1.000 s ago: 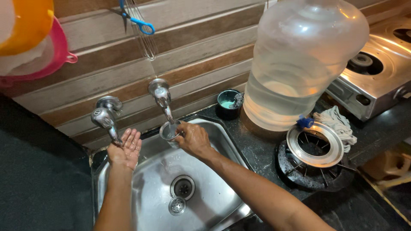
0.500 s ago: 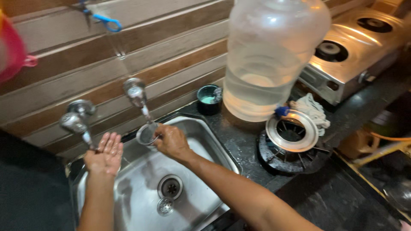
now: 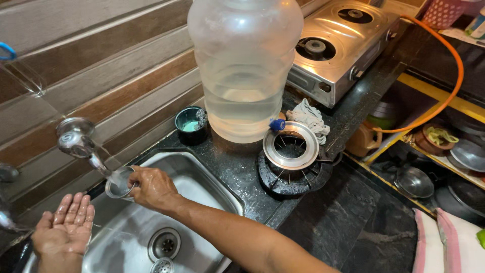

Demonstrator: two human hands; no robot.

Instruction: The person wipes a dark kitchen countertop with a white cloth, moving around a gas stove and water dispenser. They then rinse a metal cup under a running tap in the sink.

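right hand [image 3: 154, 189]: fingers curled round the rim of a small clear glass [image 3: 120, 183], holding it tipped under the spout of the tap [image 3: 76, 139], over the back left corner of the sink [image 3: 212, 189]. thin stream of water running into the glass mouth, by the look of it. left hand [image 3: 65, 227]: empty, palm up, fingers straight and lightly spread, wet and shining, hovering over the left end of the basin and apart from the glass. just left of it, part of a second tap [image 3: 6, 174], mostly cut off by the edge of the view.

step in hand, judging by this: rinsing or filling the glass at the tap. whatever comes after calls for a firm pinch on a wet, slippery rim, and a free hand close enough to reach the tap handle.

below the hands, round drain [image 3: 164, 244] in the steel basin. behind the sink on the black counter [image 3: 348, 212], small dark bowl [image 3: 189, 124] with something pale green inside. beside that, big clear water jug [image 3: 245, 65], about a third full, blue spigot low on its front. next along, steel ring [image 3: 292, 146] lying on a black burner, crumpled cloth [image 3: 310, 115] touching it. farther right, steel gas stove [image 3: 343, 40] with an orange hose [image 3: 449, 65] looping away. lower right, open shelves with pots [image 3: 414, 182].
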